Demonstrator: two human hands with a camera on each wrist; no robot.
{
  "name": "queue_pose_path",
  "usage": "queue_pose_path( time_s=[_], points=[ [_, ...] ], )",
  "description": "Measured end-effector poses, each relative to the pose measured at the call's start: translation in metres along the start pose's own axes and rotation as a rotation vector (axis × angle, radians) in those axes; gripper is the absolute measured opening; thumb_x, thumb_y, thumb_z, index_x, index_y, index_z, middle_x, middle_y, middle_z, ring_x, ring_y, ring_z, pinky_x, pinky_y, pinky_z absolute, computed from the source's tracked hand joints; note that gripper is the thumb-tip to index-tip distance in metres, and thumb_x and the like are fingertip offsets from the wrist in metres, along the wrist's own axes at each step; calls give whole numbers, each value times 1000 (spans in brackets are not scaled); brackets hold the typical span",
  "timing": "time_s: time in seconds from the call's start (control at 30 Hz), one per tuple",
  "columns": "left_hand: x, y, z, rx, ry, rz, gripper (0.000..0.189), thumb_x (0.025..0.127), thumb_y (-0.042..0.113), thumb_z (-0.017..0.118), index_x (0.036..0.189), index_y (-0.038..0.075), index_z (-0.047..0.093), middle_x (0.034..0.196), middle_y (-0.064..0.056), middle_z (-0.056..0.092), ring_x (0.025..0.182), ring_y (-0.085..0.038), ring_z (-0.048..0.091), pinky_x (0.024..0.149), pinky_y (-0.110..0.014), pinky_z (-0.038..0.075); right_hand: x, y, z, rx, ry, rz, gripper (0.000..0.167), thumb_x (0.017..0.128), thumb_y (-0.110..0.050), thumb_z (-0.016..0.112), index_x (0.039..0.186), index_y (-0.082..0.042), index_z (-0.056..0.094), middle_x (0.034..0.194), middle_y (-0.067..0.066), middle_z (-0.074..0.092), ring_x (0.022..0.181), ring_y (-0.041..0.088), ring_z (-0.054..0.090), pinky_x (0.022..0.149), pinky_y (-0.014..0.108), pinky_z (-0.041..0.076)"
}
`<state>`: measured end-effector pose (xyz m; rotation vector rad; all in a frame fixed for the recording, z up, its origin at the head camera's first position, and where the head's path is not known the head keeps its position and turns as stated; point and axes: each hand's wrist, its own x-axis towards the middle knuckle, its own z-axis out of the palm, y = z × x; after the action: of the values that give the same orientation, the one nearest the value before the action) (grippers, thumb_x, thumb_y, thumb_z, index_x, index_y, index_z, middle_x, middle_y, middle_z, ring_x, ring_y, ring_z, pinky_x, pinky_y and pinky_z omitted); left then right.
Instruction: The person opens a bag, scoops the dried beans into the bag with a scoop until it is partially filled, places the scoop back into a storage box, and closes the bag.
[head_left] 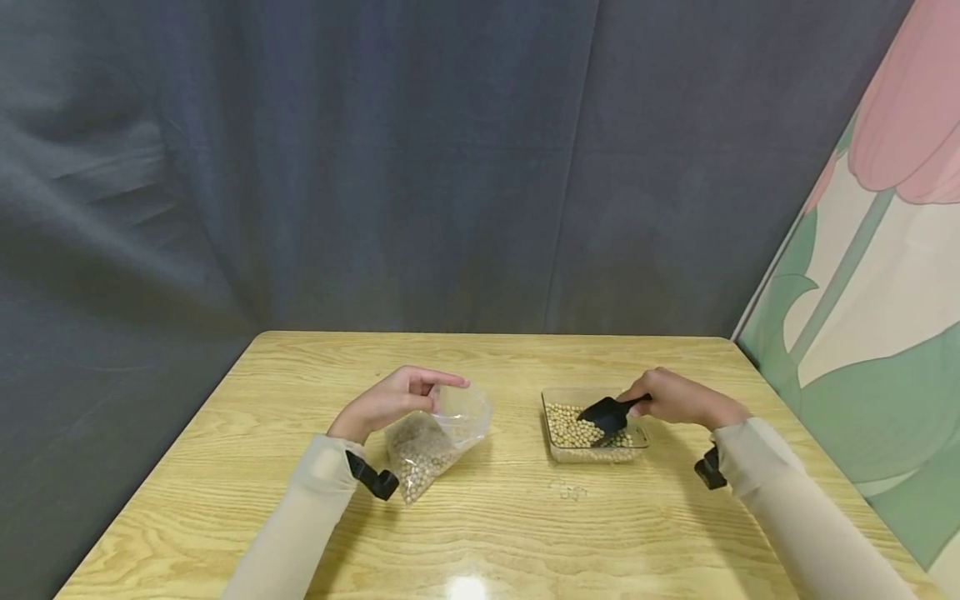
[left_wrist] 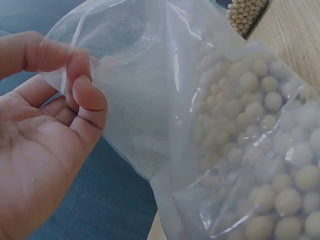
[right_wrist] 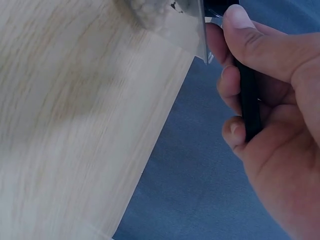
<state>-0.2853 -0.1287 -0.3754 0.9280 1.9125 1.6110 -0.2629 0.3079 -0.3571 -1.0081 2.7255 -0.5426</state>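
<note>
My left hand (head_left: pixel 392 402) pinches the rim of a clear plastic bag (left_wrist: pixel 145 95) between thumb and fingers, its mouth spread toward the right. Round beige beans (left_wrist: pixel 255 105) fill the lower part of the bag. On the right, my right hand (head_left: pixel 678 398) grips the handle of a black scoop (head_left: pixel 609 415), fingers wrapped round it in the right wrist view. The scoop's blade dips into more of the pale beans (head_left: pixel 567 427), inside a clear rectangular container (head_left: pixel 558 455). The beans hide the blade's front edge.
Both things are on a light wooden table (head_left: pixel 480 542). A dark blue-grey curtain (head_left: pixel 420 167) hangs behind it, and a panel with painted tulips (head_left: pixel 885 358) stands along the right side. Each wrist carries a small black camera mount (head_left: pixel 372 477).
</note>
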Motion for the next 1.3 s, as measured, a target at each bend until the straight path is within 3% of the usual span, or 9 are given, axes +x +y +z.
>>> queue_pose_path(
  time_s=[0.13, 0.3, 0.5, 0.7, 0.8, 0.97, 1.07, 1.2, 1.3],
  points=[
    [0, -1, 1, -5, -6, 0, 47, 90, -7, 46, 137, -5, 49, 119, -32, 53, 72, -14, 48, 82, -25, 49, -1, 1, 3, 28, -8, 25, 28, 87, 3, 63, 113, 10, 66, 108, 27, 68, 69, 8, 64, 63, 21, 45],
    [-1, -1, 0, -13, -9, 10, 47, 91, -6, 46, 137, -6, 49, 100, -22, 57, 72, -16, 48, 80, -25, 49, 4, -2, 4, 2, 9, 1, 26, 86, 5, 63, 111, 10, 68, 105, 26, 69, 69, 7, 63, 62, 20, 44],
    [-4, -3, -2, -20, 0, 16, 46, 90, -6, 47, 136, -7, 48, 85, -9, 58, 71, -16, 48, 78, -24, 49, 13, -3, 8, 10, 24, 3, 27, 85, 6, 64, 111, 9, 68, 103, 24, 70, 55, 0, 46, 57, 20, 40],
    [-4, -4, -2, -25, -2, 23, 46, 90, -5, 48, 136, -7, 48, 87, -7, 59, 71, -16, 49, 77, -25, 48, 13, -1, 10, 37, 18, 9, 27, 85, 7, 63, 112, 10, 67, 99, 24, 71, 51, -3, 39, 56, 20, 39],
    [-3, -4, -1, -20, 2, 20, 46, 91, -5, 48, 136, -6, 49, 89, -11, 59, 71, -16, 48, 78, -25, 48, 13, -1, 11, 60, 9, 14, 28, 86, 6, 63, 113, 11, 66, 100, 23, 71, 52, 1, 48, 57, 20, 40],
    [-4, -3, 0, -16, 9, 12, 45, 91, -5, 48, 136, -6, 49, 109, -23, 59, 72, -11, 48, 78, -25, 48, 14, -1, 15, 85, 4, -11, 29, 87, 3, 63, 114, 11, 65, 104, 25, 69, 60, 10, 62, 59, 19, 43],
    [-4, -3, 1, -17, 8, 12, 46, 91, -5, 48, 137, -6, 49, 117, -31, 53, 73, -9, 48, 78, -25, 47, 14, -1, 17, 103, 7, -17, 29, 87, 2, 63, 114, 12, 65, 103, 25, 69, 53, 4, 52, 57, 20, 41],
    [-5, -3, 0, -20, 6, 20, 46, 91, -5, 47, 137, -7, 48, 121, -32, 51, 73, -9, 48, 77, -25, 46, 16, 0, 20, 134, 11, -5, 30, 87, 1, 63, 115, 12, 64, 100, 24, 71, 46, 0, 24, 53, 22, 37],
    [-5, -4, 0, -16, 6, 26, 46, 91, -5, 47, 137, -8, 47, 126, -30, 51, 73, -9, 49, 76, -25, 46, 18, 1, 22, 157, 10, 14, 30, 87, 0, 63, 115, 12, 64, 105, 25, 69, 47, 1, 19, 53, 22, 37]
  ],
)
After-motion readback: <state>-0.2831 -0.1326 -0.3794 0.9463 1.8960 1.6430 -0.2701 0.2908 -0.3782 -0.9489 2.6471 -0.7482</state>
